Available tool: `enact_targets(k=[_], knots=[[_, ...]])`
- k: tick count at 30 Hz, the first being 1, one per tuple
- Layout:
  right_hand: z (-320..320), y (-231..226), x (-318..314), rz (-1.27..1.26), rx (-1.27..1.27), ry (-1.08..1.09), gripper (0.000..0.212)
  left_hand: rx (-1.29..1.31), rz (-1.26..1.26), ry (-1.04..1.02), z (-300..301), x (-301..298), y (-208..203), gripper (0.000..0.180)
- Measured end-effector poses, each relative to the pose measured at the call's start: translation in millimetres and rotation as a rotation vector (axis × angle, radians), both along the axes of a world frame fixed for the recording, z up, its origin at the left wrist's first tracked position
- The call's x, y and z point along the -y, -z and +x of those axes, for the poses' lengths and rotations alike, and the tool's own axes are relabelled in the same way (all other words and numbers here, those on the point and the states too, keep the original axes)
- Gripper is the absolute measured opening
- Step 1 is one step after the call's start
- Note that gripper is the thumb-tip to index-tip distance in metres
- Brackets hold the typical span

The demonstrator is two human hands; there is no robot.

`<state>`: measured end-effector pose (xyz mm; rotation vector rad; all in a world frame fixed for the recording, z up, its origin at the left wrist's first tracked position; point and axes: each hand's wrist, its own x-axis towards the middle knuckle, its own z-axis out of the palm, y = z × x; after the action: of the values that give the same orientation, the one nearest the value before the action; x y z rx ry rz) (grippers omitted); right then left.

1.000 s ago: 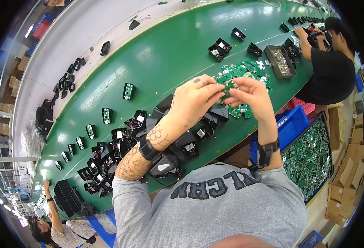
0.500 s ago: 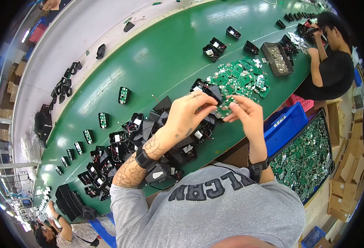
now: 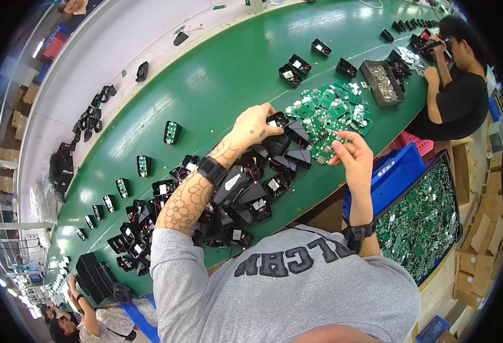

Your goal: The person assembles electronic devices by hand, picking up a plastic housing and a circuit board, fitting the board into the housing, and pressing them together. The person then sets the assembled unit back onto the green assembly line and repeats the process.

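Observation:
My left hand [image 3: 253, 127] reaches over the near pile of black plastic housings [image 3: 257, 191], its fingers closed on the rim of one open housing [image 3: 277, 119] with a white part inside. Just to the right, my right hand [image 3: 355, 157] pinches a green circuit board [image 3: 323, 153] between thumb and fingers. That board overlaps the near edge of a heap of loose green circuit boards [image 3: 328, 108], so its outline is hard to separate. Both wrists wear black bands.
Housings with boards fitted stand in a row at left, such as one housing [image 3: 172, 132]. A grey bin of small metal parts [image 3: 384, 86] sits beyond the heap. At right are a blue crate [image 3: 397, 171], a large board-filled bin [image 3: 420, 223] and a co-worker [image 3: 457, 86].
My left hand has moved away from the circuit board, leftward and farther out, onto a housing. My right hand has shifted slightly right, still with the board.

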<state>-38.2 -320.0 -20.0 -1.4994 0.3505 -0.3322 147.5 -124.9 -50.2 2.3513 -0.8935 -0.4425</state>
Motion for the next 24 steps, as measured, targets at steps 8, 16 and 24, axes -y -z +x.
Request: enact_targets(k=[8,16,24], knots=[[2,-1,5,0.065,0.013,-0.047,0.027,0.009,-0.377,0.008,-56,-39,-71,0.053],[4,1,-17,0.384,0.046,-0.390,0.030,-0.656,-0.908,-0.268,-140,-63,-68,0.057],[11,-10,-42,0.394,0.006,-0.549,0.024,-0.737,-1.011,-0.202,-149,-75,-42,0.065]])
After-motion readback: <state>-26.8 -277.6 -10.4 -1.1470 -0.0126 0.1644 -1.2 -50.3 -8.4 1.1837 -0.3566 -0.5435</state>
